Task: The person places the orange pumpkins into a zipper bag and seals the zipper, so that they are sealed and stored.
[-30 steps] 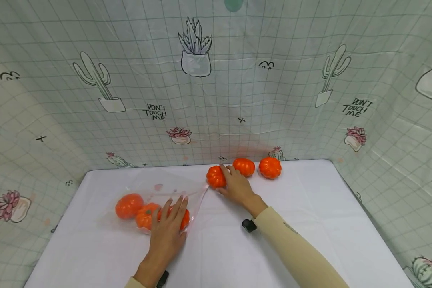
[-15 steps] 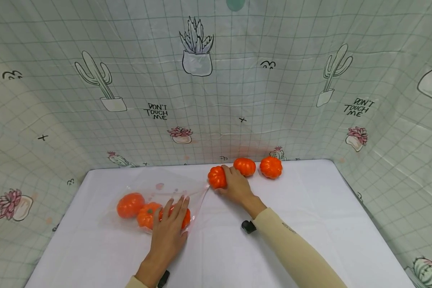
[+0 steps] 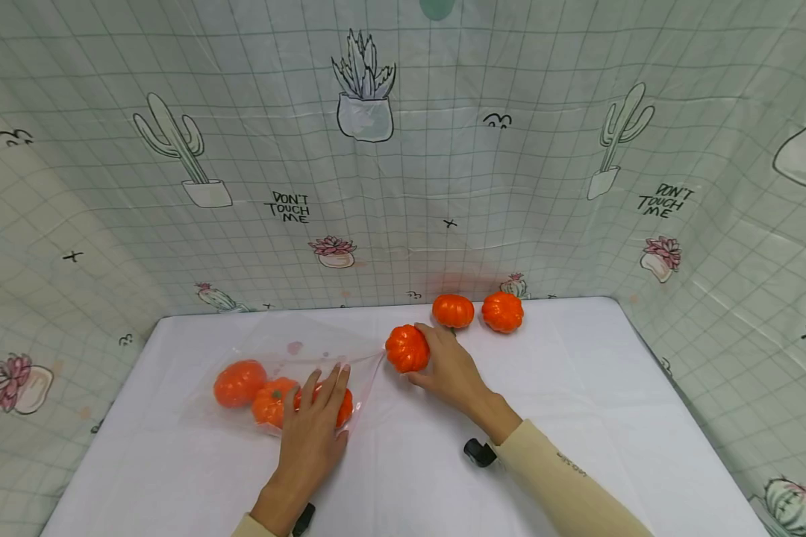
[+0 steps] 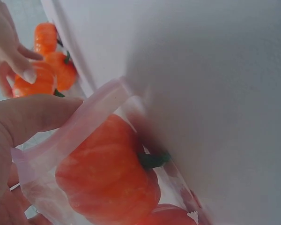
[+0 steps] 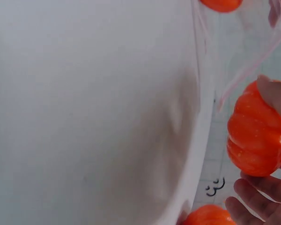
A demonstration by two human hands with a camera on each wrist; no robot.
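Pumpkin [image 3: 406, 348] gripped in the right hand [image 3: 448, 373]; from here I see the left hand [image 3: 312, 432] lying straight-fingered over the clear plastic bag [image 3: 295, 358], presumably steadying it.

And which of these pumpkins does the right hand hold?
The pumpkin just outside the plastic bag, gripped by the right hand. Three other pumpkins lie inside the bag; two more sit at the back of the table.

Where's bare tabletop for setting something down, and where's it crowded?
Bare white table lies right of the right sleeve, front centre between sleeve and left grip, and front left this side of the plastic bag. Crowded: the bagged pumpkins, the right grip with the held pumpkin beside the bag, and two loose pumpkins at the back.
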